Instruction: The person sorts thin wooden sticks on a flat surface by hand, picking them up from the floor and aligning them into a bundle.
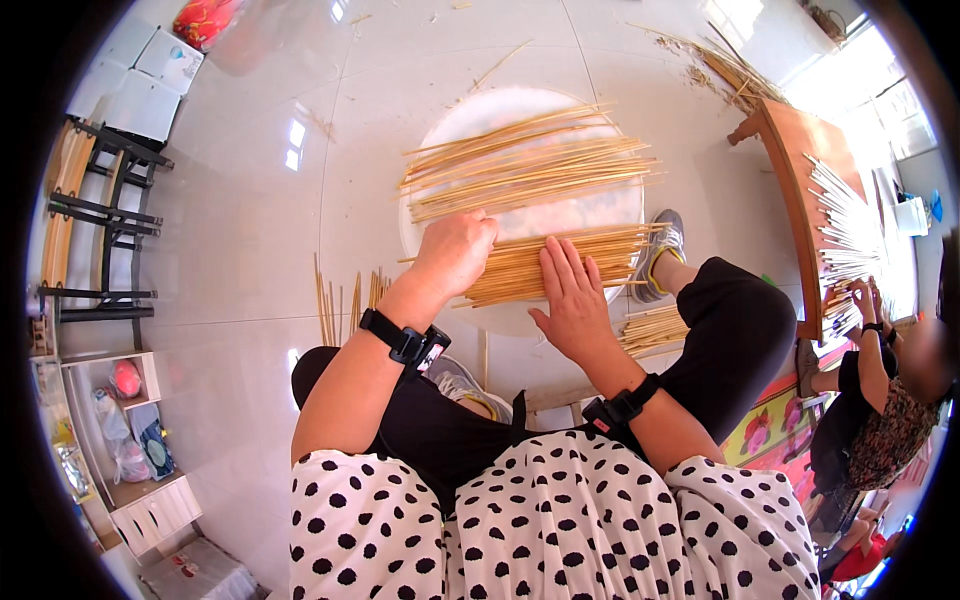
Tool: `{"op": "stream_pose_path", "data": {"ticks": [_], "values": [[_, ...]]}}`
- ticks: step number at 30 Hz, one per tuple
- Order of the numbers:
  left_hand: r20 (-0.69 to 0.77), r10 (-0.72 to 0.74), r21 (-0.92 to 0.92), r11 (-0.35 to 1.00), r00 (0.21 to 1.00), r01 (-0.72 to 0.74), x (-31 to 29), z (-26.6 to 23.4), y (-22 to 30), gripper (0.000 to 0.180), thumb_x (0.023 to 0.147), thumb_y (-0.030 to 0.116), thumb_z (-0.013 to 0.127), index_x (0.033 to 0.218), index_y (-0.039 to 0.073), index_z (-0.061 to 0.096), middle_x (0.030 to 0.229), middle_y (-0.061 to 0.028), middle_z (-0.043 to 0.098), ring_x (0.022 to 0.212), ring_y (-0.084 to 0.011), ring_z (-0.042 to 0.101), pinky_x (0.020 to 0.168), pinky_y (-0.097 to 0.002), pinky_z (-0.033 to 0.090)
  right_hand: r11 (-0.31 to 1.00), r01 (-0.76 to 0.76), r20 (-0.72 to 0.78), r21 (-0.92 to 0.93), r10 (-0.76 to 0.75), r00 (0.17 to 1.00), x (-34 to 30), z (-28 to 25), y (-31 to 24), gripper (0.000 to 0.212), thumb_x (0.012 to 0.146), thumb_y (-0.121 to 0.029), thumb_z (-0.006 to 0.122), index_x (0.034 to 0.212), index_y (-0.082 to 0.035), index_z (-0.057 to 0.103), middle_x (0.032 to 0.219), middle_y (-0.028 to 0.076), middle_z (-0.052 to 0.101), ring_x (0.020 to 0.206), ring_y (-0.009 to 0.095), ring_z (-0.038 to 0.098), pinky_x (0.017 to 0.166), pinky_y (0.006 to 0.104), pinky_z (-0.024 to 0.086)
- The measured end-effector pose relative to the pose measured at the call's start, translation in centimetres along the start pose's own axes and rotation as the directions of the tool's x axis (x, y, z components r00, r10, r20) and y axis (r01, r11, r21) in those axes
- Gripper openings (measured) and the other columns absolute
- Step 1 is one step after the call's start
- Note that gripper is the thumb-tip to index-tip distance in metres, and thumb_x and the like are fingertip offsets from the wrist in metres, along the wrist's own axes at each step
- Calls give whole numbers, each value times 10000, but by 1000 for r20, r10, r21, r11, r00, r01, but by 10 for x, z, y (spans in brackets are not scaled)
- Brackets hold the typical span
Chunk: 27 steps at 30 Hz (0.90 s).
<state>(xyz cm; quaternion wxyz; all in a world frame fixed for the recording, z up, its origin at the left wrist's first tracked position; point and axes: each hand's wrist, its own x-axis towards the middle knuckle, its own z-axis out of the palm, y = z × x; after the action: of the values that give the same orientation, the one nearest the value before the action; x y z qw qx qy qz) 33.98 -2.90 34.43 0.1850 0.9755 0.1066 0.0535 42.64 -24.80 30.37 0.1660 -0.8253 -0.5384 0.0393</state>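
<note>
A round white tabletop (pixel 440 128) in front of me carries thin yellow-brown sticks, perhaps bamboo. Across its near half lies a dense bundle of sticks (pixel 625 250). My right hand (pixel 575 295) rests flat on that bundle, fingers stretched out. At the bundle's left end is my left hand (pixel 458 250), its fingers curled closed; whatever they hold is hidden from view. A looser layer of sticks (pixel 540 170) is spread over the far half, just beyond my left hand. Both wrists wear black straps.
More sticks stand low at left (pixel 340 305) and lie beside my right knee (pixel 655 330). Folded black-legged furniture (pixel 105 215) leans at far left, above a shelf unit (pixel 125 440). At right, another person works at a wooden table (pixel 790 150) with pale sticks (pixel 845 220).
</note>
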Motion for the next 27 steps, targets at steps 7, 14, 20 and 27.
{"op": "stream_pose_path", "data": {"ticks": [7, 14, 20, 27], "values": [[-54, 17, 53, 998, 998, -15, -1, 2, -1, 42, 829, 37, 601, 864, 37, 624, 845, -133, 640, 807, -363, 673, 652, -473, 541, 1000, 9, -6, -2, -9, 1000, -1, 2, 3, 962, 734, -282, 837, 1528, -4, 370, 1632, 130, 315, 1520, 288, 278, 1211, 485, 251], [-148, -44, -76, 997, 988, 33, 5, -39, -20, 36, 880, 77, 641, 889, 80, 607, 884, -103, 644, 835, -335, 658, 698, -452, 528, 1000, -2, 10, 20, 2, 1000, 1, -2, 2, 943, 743, -272, 833, 1522, -1, 377, 1622, 134, 328, 1513, 291, 290, 1208, 492, 253], [-244, -197, 81, 972, 950, 222, 38, -80, -72, 51, 905, 96, 659, 926, 85, 614, 939, -95, 657, 873, -330, 653, 736, -434, 527, 999, -8, 10, 41, 7, 1000, 1, -4, 0, 904, 743, -255, 833, 1498, 4, 408, 1608, 135, 353, 1504, 294, 306, 1200, 492, 267], [-153, -246, 221, 936, 957, 275, 99, -56, -113, 60, 920, 142, 663, 970, 112, 652, 993, -81, 666, 963, -309, 654, 786, -442, 540, 999, -4, 5, 43, 4, 1000, 1, -5, 1, 885, 730, -252, 830, 1480, 7, 436, 1598, 136, 372, 1497, 292, 324, 1196, 481, 269]]}}
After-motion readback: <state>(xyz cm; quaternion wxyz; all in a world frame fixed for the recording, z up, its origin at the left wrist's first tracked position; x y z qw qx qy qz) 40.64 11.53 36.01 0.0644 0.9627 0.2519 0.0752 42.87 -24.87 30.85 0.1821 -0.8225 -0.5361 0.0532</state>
